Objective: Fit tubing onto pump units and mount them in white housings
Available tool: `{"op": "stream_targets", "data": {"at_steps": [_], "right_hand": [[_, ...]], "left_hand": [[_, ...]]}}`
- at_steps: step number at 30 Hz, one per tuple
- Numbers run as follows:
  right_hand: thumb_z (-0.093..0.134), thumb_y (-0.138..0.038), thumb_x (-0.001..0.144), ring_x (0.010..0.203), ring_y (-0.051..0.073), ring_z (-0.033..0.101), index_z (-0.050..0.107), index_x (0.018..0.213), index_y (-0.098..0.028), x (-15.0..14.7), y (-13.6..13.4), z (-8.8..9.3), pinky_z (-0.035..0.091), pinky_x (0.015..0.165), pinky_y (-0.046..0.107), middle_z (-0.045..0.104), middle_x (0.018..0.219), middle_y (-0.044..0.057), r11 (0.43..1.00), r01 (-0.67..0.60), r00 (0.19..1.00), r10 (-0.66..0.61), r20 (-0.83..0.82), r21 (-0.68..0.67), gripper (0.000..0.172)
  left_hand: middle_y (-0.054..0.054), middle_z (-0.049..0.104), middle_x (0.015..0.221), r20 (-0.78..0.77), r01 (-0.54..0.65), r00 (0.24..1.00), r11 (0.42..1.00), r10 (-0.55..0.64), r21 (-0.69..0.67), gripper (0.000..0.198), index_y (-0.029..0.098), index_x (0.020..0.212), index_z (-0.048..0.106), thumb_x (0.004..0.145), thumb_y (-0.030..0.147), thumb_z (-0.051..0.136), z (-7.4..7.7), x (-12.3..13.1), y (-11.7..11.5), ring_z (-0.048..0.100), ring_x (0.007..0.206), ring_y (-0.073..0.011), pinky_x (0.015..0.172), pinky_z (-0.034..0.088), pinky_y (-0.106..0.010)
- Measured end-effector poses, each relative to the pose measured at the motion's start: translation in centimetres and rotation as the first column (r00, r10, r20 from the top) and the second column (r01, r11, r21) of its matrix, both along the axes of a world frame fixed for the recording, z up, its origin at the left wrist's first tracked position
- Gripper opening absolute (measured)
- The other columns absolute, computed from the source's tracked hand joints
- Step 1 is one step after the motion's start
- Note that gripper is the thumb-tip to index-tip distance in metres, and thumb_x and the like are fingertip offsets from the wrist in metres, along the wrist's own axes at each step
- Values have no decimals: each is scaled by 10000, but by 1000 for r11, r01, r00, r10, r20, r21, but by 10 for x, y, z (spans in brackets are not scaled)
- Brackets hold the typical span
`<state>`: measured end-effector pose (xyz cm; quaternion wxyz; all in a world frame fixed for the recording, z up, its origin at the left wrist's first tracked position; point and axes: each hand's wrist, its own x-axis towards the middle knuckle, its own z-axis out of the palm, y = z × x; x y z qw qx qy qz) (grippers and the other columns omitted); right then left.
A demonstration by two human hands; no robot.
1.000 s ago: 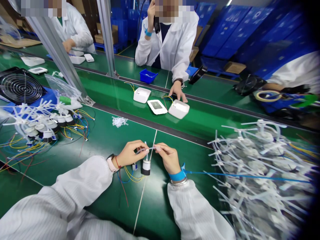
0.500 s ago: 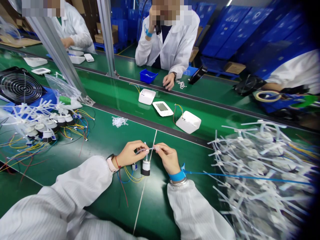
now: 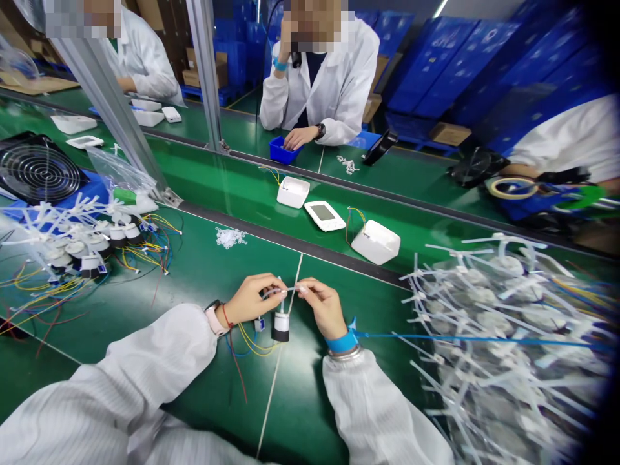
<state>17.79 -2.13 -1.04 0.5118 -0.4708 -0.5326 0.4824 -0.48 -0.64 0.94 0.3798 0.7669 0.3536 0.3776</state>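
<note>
In the head view we see the left hand (image 3: 249,298) and the right hand (image 3: 322,305) close together over the green bench (image 3: 194,290). Both have the fingers curled, with thumb and forefinger pinched shut on one thin tube (image 3: 285,291), each at one end of it. Under the tube, between the two hands, is one small cylinder (image 3: 281,325), black below and white above; we cannot tell if it stands on the bench or hangs. Its wires (image 3: 252,340), yellow, blue and red, lie under the left wrist. The right wrist wears one blue wrist strap (image 3: 341,341), and one blue cord (image 3: 484,340) runs from it to the right, over the right heap (image 3: 494,310) of tubed parts, which lies near this hand and reaches the picture's edge. The left heap (image 3: 82,236) is well apart, so bare bench is open on the left of the hands and also in front, up to the black strip (image 3: 300,247) that borders the conveyor belt (image 3: 242,187). Near this strip lies one small cluster of white rings (image 3: 230,237). On the belt we count three white casings (image 3: 376,241). Beyond the belt, a co-worker's hand (image 3: 296,137) rests at one blue bin (image 3: 281,152).
</note>
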Motion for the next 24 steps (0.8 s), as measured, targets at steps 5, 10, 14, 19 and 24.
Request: {"op": "stream_targets", "data": {"at_steps": [5, 10, 14, 19, 24], "right_hand": [[554, -389, 795, 660, 135, 526, 674, 853, -220, -1, -1, -5, 440, 652, 282, 609, 761, 21, 1000, -26, 999, 26, -31, 2, 215], [475, -401, 830, 727, 157, 530, 658, 844, -187, 21, 16, -15, 432, 648, 296, 600, 877, 62, 959, 257, 947, -274, 169, 117, 283], [514, -351, 766, 887, 229, 523, 644, 863, -133, 78, 45, -24, 396, 832, 388, 602, 900, 112, 811, 477, 605, -583, 542, 339, 271], [479, -322, 737, 1017, 326, 466, 616, 970, -42, 133, 73, -28, 321, 886, 488, 576, 1006, 224, 685, 647, 268, -616, 741, 336, 389], [529, -423, 738, 1259, 365, 249, 355, 1293, 15, 131, 80, -27, 216, 969, 530, 273, 1370, 282, 702, 655, 222, -531, 818, 278, 729]], "left_hand": [[-34, 587, 742, -20, -16, 1000, 1000, 16, -20, 139, 131, 829, 615, 810, 239, 531, -1, 0, 0, 497, 637, -100, 600, 400, -208], [-33, 588, 751, -19, -5, 1000, 1000, 5, -31, 118, 131, 825, 613, 807, 216, 533, -1, 0, 1, 499, 645, -97, 612, 396, -208], [-28, 579, 742, -15, 1, 1000, 1000, -2, -31, 111, 132, 822, 613, 804, 210, 536, -2, 0, 0, 493, 639, -94, 602, 389, -205], [-25, 572, 731, -38, -1, 999, 1000, 0, -25, 121, 131, 816, 610, 808, 218, 527, -3, 0, 1, 483, 626, -91, 587, 378, -199], [-22, 567, 726, -75, -8, 997, 999, 6, -31, 152, 129, 839, 613, 820, 235, 505, -4, 0, 0, 488, 629, -91, 591, 382, -193]]}}
